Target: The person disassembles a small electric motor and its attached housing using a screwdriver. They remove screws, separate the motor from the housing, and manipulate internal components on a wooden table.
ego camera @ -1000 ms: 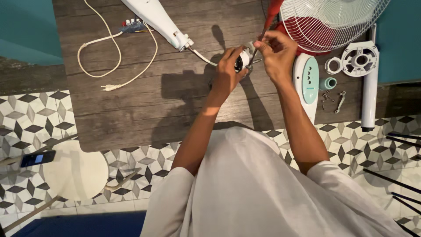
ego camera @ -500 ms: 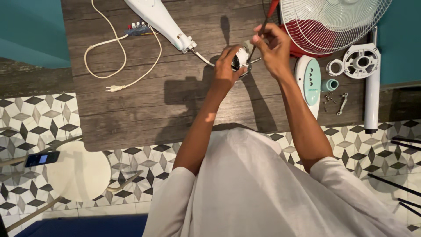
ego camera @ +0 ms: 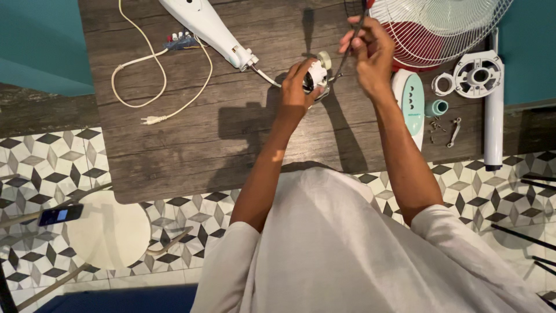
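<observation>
My left hand (ego camera: 296, 87) grips a small fan motor (ego camera: 317, 74), white and metal, just above the dark wooden table (ego camera: 191, 145). A wire runs from the motor to a white fan stand piece (ego camera: 208, 26) lying at the back. My right hand (ego camera: 369, 49) is raised to the right of the motor and pinches a thin dark screwdriver (ego camera: 350, 43), whose tip points down at the motor.
A white fan grille with red blades (ego camera: 440, 26) lies at the back right. Beside it are a white and teal control panel (ego camera: 411, 104), a white round housing (ego camera: 478, 74), a white tube (ego camera: 494, 127), loose screws (ego camera: 435, 124) and a white power cord (ego camera: 156, 87). A phone (ego camera: 59, 214) rests on a round stool.
My right hand has lifted up and to the right with the screwdriver, away from the motor. My left hand keeps its hold on the motor.
</observation>
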